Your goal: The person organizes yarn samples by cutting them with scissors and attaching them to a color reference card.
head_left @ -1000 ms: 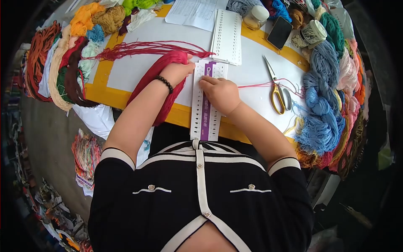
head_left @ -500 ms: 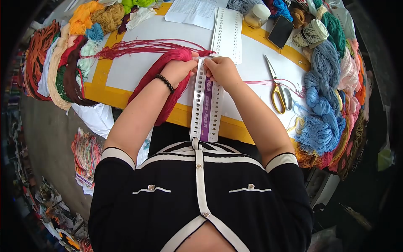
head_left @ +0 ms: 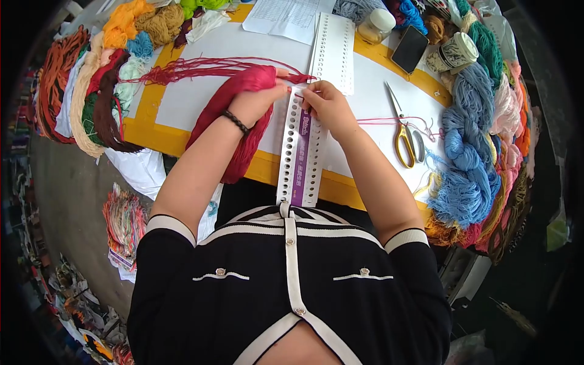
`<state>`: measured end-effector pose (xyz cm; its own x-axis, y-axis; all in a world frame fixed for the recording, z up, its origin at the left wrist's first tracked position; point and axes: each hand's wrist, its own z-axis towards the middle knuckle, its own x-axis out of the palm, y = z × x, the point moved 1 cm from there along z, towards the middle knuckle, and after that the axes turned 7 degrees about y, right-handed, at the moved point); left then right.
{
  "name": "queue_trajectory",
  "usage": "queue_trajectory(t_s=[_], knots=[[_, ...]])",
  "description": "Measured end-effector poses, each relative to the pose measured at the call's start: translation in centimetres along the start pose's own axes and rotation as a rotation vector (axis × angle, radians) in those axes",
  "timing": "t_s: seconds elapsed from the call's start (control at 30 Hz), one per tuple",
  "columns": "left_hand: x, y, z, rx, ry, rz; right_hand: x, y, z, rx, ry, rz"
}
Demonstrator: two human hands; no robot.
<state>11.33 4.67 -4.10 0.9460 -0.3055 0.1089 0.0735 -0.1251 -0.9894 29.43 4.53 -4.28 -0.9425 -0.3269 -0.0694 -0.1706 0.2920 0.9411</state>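
Observation:
A crimson skein of thread (head_left: 210, 115) is draped over and around my left hand (head_left: 263, 100), whose fingers are closed on it near the top of a punched thread card (head_left: 301, 146). The card is white with a purple printed band and a row of holes down each side. It lies lengthwise towards my body. At its top end my right hand (head_left: 328, 106) pinches a short piece of red thread; its fingertips partly cover the card. Loose crimson strands (head_left: 182, 68) stretch across the table behind my left hand.
Gold-handled scissors (head_left: 403, 137) lie at right beside blue skeins (head_left: 462, 152). A stack of punched white cards (head_left: 333, 52), printed sheets (head_left: 283, 18), a phone (head_left: 410, 48), a jar (head_left: 376, 25) and a patterned cup (head_left: 453, 52) lie behind. Multicoloured skeins (head_left: 91, 97) hang at left.
My right fingers have shifted slightly at the card's top, and red thread now shows between my hands. My left hand has moved little, still with the skein.

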Motion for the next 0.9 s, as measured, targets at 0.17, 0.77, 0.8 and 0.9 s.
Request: queue_trajectory(t_s=[0.17, 0.77, 0.8, 0.9], knots=[[1.2, -1.6, -0.2, -0.142, -0.001, -0.386, 0.1, -0.5, 0.0, -0.009, 0.018, -0.063], [-4.9, -1.8, -2.4, -0.136, -0.105, -0.440, -5.3, 1.4, -2.6, -0.722, -0.265, -1.086], [-7.7, -2.2, -3.0, -0.175, -0.129, -0.585, -6.2, 0.9, -2.4, -0.721, -0.267, -1.086], [-14.6, -3.2, -5.8, 0.046, -0.331, -0.689, -8.0, -0.3, -1.8, -0.208, -0.065, -0.545]])
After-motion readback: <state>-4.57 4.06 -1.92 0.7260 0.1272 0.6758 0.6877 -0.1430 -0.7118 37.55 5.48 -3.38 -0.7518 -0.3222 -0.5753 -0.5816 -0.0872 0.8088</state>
